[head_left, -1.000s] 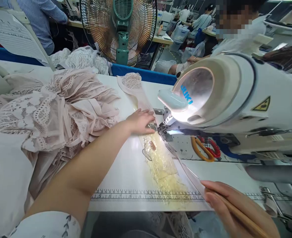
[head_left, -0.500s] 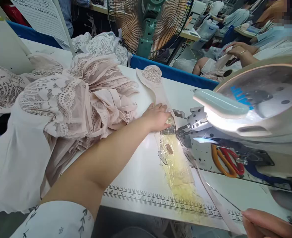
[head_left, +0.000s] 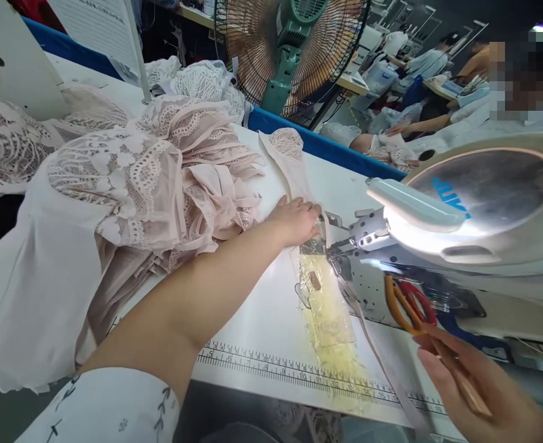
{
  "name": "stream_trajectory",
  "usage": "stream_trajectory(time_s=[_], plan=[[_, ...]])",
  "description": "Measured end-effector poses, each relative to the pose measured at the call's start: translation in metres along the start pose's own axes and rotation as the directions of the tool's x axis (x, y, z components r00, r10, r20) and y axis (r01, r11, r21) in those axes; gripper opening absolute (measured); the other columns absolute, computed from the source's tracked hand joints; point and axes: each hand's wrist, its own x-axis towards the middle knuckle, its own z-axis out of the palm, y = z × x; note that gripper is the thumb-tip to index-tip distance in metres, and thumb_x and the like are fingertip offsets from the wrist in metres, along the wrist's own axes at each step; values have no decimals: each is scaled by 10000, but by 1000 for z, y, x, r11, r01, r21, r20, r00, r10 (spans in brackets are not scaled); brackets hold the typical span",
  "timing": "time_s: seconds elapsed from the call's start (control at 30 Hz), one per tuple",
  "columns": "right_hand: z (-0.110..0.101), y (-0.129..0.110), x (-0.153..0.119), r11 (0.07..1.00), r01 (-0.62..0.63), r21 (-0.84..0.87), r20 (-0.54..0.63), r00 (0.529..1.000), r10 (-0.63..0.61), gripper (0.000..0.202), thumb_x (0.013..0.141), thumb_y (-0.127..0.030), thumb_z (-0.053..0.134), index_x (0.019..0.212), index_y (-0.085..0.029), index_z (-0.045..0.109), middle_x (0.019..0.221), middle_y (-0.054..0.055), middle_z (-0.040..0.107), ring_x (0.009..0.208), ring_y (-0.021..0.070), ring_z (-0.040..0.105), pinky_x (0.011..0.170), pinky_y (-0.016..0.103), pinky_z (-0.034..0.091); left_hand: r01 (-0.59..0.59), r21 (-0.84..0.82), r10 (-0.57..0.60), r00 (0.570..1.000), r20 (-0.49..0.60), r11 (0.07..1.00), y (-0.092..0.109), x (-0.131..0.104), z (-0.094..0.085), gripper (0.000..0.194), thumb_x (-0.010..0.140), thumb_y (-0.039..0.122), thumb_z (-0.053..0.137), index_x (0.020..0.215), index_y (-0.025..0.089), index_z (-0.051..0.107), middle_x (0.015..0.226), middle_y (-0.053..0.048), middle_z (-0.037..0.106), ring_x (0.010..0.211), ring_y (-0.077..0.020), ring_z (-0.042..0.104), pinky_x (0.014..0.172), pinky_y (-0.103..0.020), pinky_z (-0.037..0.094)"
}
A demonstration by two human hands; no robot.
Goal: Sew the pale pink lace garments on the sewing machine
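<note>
My left hand lies flat with fingers stretched over a beige fabric piece, just left of the sewing machine's presser foot. The piece has a lace end, which points away from me. From the foot a narrow beige strip runs down over the table edge. My right hand, partly blurred, is at the lower right, its thumb and forefinger at the end of the orange-handled scissors. Red-handled scissors lie beside them. Yellow film covers the table below my left hand.
The lit machine head overhangs the right side. Beige lace garments are heaped at left. A printed ruler follows the front edge. Behind the blue table rim stand a fan and a co-worker.
My right hand has moved up and left to the orange handles. The thin metal tool seen at its fingertips before no longer shows. My left hand stays on the fabric.
</note>
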Motion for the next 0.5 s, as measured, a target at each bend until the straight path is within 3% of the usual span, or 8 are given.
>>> stream_trajectory(time_s=[0.07,0.17,0.27,0.37,0.5], plan=[[5,16,12,991,45,-125,69,997,-36,410,753,-465,544,1157,-504,486,910,56,690,846,373,661,644,510,563,5,-31,-5,1000,-7,1000,-1,1,1,489,925,301,305,1381,127,285,1437,-111,358,1337,-283,262,1090,-532,170],[13,41,26,931,184,-314,189,974,-129,518,770,-531,509,1240,-315,477,1032,114,672,940,360,641,715,480,561,-3,-63,1,1000,-29,998,-2,2,1,446,911,181,280,1353,147,329,1392,-105,426,1311,-255,317,1079,-531,186],[20,55,34,899,246,-362,303,943,-136,635,819,-551,426,1304,-141,430,1133,168,629,1034,339,603,775,448,541,0,-64,-3,999,-47,998,-3,3,0,448,872,113,302,1310,170,382,1317,-108,502,1252,-231,404,1058,-512,229],[19,53,33,902,202,-381,339,938,-67,710,823,-568,403,1359,-103,357,1229,192,569,1127,348,539,805,451,523,7,-73,-13,997,-74,997,-4,3,-1,447,840,90,333,1260,202,439,1245,-72,564,1157,-212,497,1036,-471,279],[-1,35,7,950,80,-303,254,967,0,650,794,-579,448,1303,-175,427,1297,166,513,1148,356,510,774,442,534,49,-130,-64,991,-118,990,-4,1,-5,452,824,100,365,1231,245,497,1247,-13,576,1101,-207,544,958,-351,387]])
